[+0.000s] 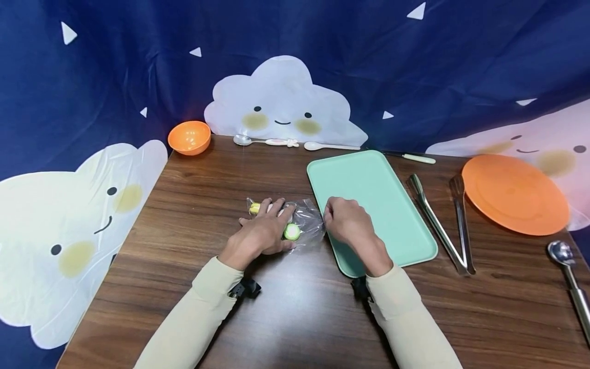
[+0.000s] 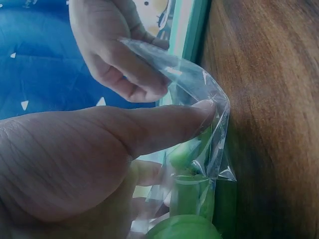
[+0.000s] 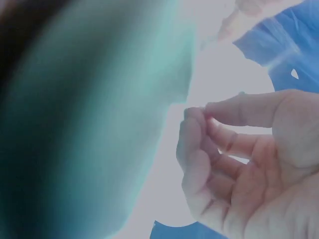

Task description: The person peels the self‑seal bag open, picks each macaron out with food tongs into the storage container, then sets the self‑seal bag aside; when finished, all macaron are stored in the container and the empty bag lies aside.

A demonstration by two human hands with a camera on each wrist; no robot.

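A person in pale long sleeves works at a dark wooden desk. Near its middle, the left hand point(image 1: 260, 233) lies on a clear plastic bag point(image 1: 308, 218), fingers spread and pressing it flat, thumb on the film in the left wrist view. The bag holds small round pieces, one green and white point(image 1: 292, 231), one yellow point(image 1: 254, 208); any others are hidden under the hand. The right hand point(image 1: 348, 221), touching the bag's right end beside a mint green tray point(image 1: 392, 205), has its fingertips pinched together on the film's edge. The film looks thin: a hard tug against the pressing hand could tear it or spill the pieces onto the desk. Right of the tray lie one pair of metal tongs point(image 1: 438, 225) and one metal scoop point(image 1: 569, 282) at the right edge. Further back sit one orange plate point(image 1: 513, 193), one orange bowl point(image 1: 189, 137) at the far left corner, two spoons point(image 1: 265, 141) and one knife point(image 1: 410, 156) along the far edge.
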